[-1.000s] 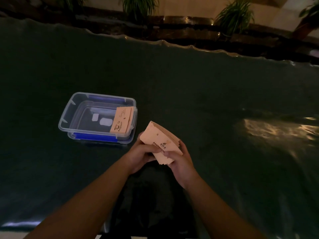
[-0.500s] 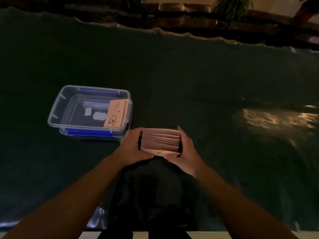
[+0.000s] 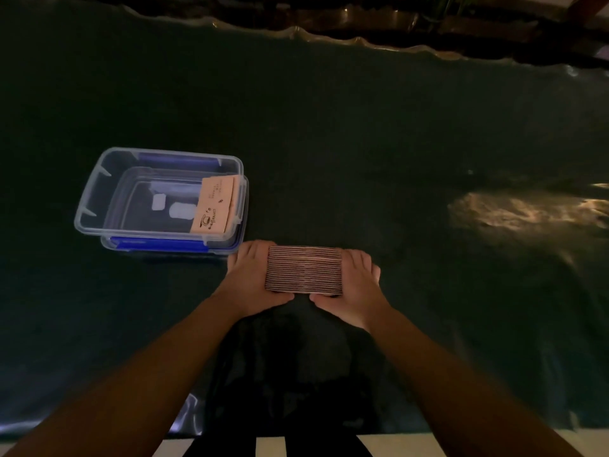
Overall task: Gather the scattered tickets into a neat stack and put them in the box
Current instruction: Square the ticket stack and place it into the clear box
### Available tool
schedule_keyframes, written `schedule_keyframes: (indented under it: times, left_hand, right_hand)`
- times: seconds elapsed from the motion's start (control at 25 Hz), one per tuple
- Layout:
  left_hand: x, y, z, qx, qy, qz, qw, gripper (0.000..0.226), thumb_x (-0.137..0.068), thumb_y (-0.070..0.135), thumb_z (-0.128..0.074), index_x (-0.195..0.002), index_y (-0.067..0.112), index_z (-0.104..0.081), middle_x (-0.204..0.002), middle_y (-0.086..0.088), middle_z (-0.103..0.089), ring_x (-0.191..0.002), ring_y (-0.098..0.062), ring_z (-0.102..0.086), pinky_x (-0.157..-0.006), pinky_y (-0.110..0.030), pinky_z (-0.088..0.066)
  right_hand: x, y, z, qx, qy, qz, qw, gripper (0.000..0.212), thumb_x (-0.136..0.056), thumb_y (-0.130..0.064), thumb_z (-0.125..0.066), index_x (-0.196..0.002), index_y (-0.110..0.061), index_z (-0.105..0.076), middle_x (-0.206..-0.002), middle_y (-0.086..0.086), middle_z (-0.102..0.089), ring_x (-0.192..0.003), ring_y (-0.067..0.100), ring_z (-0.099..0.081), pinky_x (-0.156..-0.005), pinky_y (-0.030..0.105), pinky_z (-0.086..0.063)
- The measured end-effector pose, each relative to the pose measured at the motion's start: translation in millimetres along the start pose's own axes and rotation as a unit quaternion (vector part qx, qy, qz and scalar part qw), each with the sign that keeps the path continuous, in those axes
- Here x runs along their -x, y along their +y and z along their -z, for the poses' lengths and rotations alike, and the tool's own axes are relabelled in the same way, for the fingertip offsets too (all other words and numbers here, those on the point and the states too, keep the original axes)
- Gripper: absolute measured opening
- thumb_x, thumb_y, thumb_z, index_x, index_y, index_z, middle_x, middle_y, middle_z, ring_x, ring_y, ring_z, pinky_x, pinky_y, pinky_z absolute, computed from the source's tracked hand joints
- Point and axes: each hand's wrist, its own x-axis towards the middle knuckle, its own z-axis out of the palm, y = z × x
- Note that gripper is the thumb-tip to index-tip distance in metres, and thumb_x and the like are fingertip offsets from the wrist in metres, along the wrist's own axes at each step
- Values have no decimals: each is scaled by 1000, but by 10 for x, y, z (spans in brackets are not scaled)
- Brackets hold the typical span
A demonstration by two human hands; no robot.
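Note:
A squared stack of pale pink tickets stands on edge on the dark table, its long edges facing up. My left hand presses its left end and my right hand presses its right end. A clear plastic box with blue clips sits just left of my hands. Inside it, a few tickets with a coffee-cup print lean against its right wall.
The dark green glossy table cover spreads wide around the hands. A bright light reflection lies on it at the right. The wavy far edge of the cover runs along the top, with dark ledges behind.
The loose fan of tickets held up in both hands came down onto the table and was squared into a tight stack between my palms. The view tilted down.

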Motion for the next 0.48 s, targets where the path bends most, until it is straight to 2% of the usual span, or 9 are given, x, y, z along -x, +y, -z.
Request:
schedule_keyframes:
  times: [0.08,0.12,0.2,0.32,0.4,0.48]
  left_hand:
    - [10,-16,40,-3,-8,-7,1000,107,-51,70,-82,-141,35,-36,-146,5,-43,-140,-18,-31,-119,-49,-22]
    - [19,-20,45,-8,-14,-6,1000,111,-50,69,-83,-144,35,-34,-148,5,-42,-142,-18,-29,-120,-49,-20]
    - [32,-16,38,-11,-19,-2,1000,116,-52,66,-86,-149,35,-30,-153,5,-39,-145,-19,-26,-122,-50,-15]
    - [7,7,35,-10,-19,3,1000,113,-57,65,-85,-149,32,-29,-155,1,-37,-146,-21,-25,-122,-52,-15]
    - [0,11,42,-20,-22,5,1000,110,-60,64,-85,-149,29,-30,-155,-1,-37,-146,-22,-25,-122,-53,-16]
    - [0,14,42,-28,-24,-2,999,109,-62,64,-85,-150,28,-31,-155,-1,-38,-146,-22,-25,-122,-53,-16]
  right_hand:
    - [2,4,24,-31,-4,-5,1000,107,-63,-76,-70,-152,-27,-38,-148,-4,-50,-142,21,-33,-117,47,-26]
    - [5,3,29,-53,-14,-8,998,111,-62,-73,-74,-156,-30,-32,-151,-6,-49,-144,22,-34,-118,50,-24]
    - [7,-11,22,-72,-29,-14,997,130,-62,-69,-77,-165,-33,-7,-161,-6,-43,-149,22,-31,-122,56,-19]
    - [-3,-27,13,-32,-21,0,999,140,-62,-75,-70,-163,-41,21,-163,-2,-39,-147,22,-32,-122,58,-21]
    - [9,-21,9,-27,-6,10,1000,143,-63,-75,-70,-158,-46,33,-162,-1,-40,-146,22,-34,-121,59,-23]
    - [16,-7,8,-27,4,23,999,141,-64,-72,-72,-156,-48,33,-160,-1,-44,-145,23,-36,-120,61,-25]
